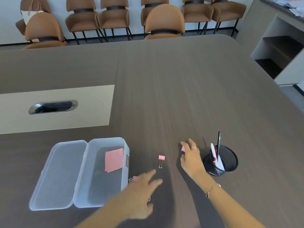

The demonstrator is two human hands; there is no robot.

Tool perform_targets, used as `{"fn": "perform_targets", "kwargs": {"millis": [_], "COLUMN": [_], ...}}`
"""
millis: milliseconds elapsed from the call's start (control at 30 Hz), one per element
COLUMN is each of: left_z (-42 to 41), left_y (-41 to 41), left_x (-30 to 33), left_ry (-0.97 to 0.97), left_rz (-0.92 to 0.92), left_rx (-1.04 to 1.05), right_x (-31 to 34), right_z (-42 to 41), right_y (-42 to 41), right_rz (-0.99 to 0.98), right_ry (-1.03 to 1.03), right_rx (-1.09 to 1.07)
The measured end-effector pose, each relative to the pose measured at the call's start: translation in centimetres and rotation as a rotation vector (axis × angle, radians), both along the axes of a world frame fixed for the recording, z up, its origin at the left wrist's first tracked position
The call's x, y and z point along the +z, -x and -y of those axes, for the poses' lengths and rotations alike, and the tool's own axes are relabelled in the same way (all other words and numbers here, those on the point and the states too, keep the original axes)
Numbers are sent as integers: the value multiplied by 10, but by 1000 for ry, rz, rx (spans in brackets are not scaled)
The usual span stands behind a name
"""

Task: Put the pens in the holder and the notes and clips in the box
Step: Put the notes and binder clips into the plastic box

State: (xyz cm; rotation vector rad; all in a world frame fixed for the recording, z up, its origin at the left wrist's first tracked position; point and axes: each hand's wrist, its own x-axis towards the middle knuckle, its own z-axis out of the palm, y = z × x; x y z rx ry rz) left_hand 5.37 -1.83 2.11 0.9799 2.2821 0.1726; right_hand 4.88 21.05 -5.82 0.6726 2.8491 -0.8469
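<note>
A clear plastic box [92, 191] lies open on the dark table, its lid [57, 173] flipped out to the left. Pink notes [113, 159] rest inside it. A black mesh holder [228, 160] at the right holds a black pen [218, 142] and white pens [213, 153]. One pink binder clip [161, 160] lies loose between box and holder. My right hand [191, 155] covers a second pink clip [183, 148], fingers closing on it. My left hand [141, 191] hovers blurred, fingers apart, over a third pink clip [134, 178] beside the box.
A beige inset panel with a metal cable grommet [52, 107] sits at the left of the table. Brown chairs [164, 22] line the far edge and wall. A shelf unit [279, 51] stands at the right.
</note>
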Motion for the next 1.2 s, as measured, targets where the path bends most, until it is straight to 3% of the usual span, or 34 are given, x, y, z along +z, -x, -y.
{"fn": "perform_targets", "kwargs": {"millis": [100,200,367,533,700,800,933,1100,1200], "left_z": [-5,-3,-1,8,-1,-5,-11,-20,-27], "left_y": [-25,-23,-12,-8,-1,2,16,29,35], "left_x": [-45,-75,-98,-111,-123,-127,-130,-124,-117], "left_ry": [205,191,240,38,-71,-98,-142,-155,-94], "left_rz": [-73,-207,-251,-429,-450,-492,-588,-657,-573], "left_rx": [135,321,320,385,495,468,375,225,251], "right_x": [-15,-26,-30,-23,-13,-12,-20,-27,-26], "right_z": [-3,-6,-7,3,31,45,56,61,63], "right_y": [10,9,2,-3,1,2,6,7,9], "right_rz": [110,126,0,-134,-128,-93,-34,-41,-50], "right_ry": [-64,-107,-210,18,161,219,126,146,179], "right_rx": [49,54,90,62,97,177,283,211,144]}}
